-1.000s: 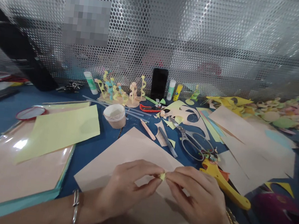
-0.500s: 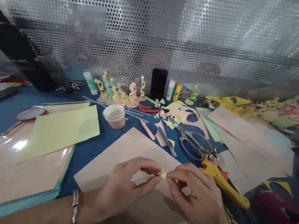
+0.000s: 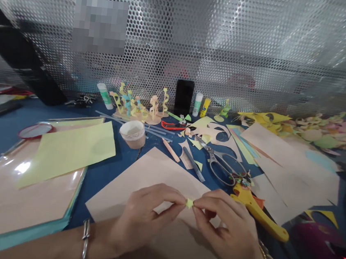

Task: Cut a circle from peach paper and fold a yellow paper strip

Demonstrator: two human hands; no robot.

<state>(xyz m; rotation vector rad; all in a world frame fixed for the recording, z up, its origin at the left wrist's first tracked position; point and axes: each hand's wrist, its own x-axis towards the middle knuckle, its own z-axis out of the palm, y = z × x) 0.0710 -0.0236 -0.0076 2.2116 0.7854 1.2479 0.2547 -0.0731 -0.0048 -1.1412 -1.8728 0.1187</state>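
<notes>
A tiny yellow folded paper star (image 3: 189, 203) is pinched at its edges between the fingertips of my left hand (image 3: 144, 221) and my right hand (image 3: 224, 229). Both hands hover close together over a sheet of peach paper (image 3: 143, 180), and the star hides little of it. A bracelet circles each wrist. Just beyond my right hand lies a yellow-handled cutting tool (image 3: 258, 212).
Steel scissors (image 3: 221, 165) lie among paper scraps on the blue table mat (image 3: 109, 147). Behind stand paper spirals (image 3: 132, 102), glue sticks (image 3: 197, 104) and a black phone (image 3: 184, 97) against a perforated metal screen (image 3: 231, 41). A yellow sheet (image 3: 68, 153) lies on the left.
The yellow piece now shows clear star points instead of a crumpled lump. My fingers have shifted their grip on it, and my hands stay in nearly the same place.
</notes>
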